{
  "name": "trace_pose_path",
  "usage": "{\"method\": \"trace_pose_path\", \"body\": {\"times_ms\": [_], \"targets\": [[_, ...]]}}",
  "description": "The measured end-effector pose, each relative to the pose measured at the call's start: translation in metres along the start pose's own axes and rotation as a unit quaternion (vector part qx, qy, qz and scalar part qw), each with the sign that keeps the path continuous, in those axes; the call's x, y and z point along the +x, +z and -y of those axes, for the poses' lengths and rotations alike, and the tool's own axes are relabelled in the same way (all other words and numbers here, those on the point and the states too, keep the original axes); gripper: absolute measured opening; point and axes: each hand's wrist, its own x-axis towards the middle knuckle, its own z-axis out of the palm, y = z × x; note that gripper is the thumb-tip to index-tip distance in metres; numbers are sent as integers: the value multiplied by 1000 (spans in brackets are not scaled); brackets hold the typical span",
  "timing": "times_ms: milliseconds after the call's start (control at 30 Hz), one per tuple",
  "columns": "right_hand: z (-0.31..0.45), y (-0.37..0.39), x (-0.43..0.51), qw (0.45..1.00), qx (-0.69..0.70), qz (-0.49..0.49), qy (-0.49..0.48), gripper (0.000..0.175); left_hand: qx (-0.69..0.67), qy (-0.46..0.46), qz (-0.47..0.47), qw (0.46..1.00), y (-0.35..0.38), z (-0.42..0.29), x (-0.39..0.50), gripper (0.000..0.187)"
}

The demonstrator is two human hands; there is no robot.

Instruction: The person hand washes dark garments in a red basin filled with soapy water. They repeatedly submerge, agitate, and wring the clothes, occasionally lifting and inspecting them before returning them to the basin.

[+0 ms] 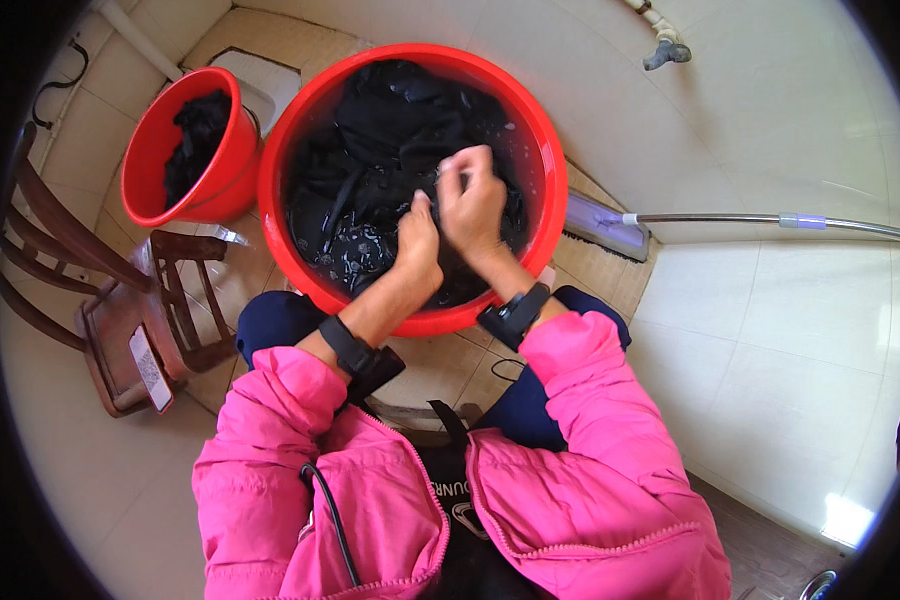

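Note:
A large red plastic basin (pixel 279 247) stands before me, holding dark water and black wet clothes (pixel 397 120). Over its near right part, my left hand (pixel 420 244) is curled around a piece of the black cloth, thumb uppermost. Close beside it, my right hand (pixel 474 199) is bunched on the cloth as well and slightly blurred. The gripped fabric is mostly hidden by my fingers and blends into the dark pile. Small suds float at the basin's lower left.
A red bucket (pixel 139 172) with black clothes stands left of the basin, near a squat toilet (pixel 259 82). A wooden chair (pixel 112 322) bears a phone-like slab (pixel 150 367). A flat mop (pixel 607 225) lies right, its pole reaching the edge. A tap (pixel 666 54) juts from the wall.

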Motion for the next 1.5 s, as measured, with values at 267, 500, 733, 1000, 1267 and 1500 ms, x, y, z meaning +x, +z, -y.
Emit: {"method": "trace_pose_path", "body": {"times_ms": [267, 500, 733, 1000, 1267, 1500], "targets": [[10, 3, -26, 971, 87, 77, -210, 16, 51, 155, 78, 984, -7, -26, 2, 60], [-2, 4, -2, 999, -45, 12, -15, 9, 57, -10, 7, 998, -5, -11, -4, 57], [6, 5, -23, 995, 65, 46, -67, 9, -126, 64, 156, 978, -11, -20, 5, 45], [19, 1, -29, 984, 53, 100, -139, 10, -58, 86, 82, 991, -18, -8, 24, 41], [-31, -16, 22, 982, -119, 147, -25, 21, 7, -18, 77, 997, -1, -29, -16, 52], [3, -77, 40, 908, -116, 401, 11, 79, 66, 183, 249, 949, -8, -68, -20, 49]]}}
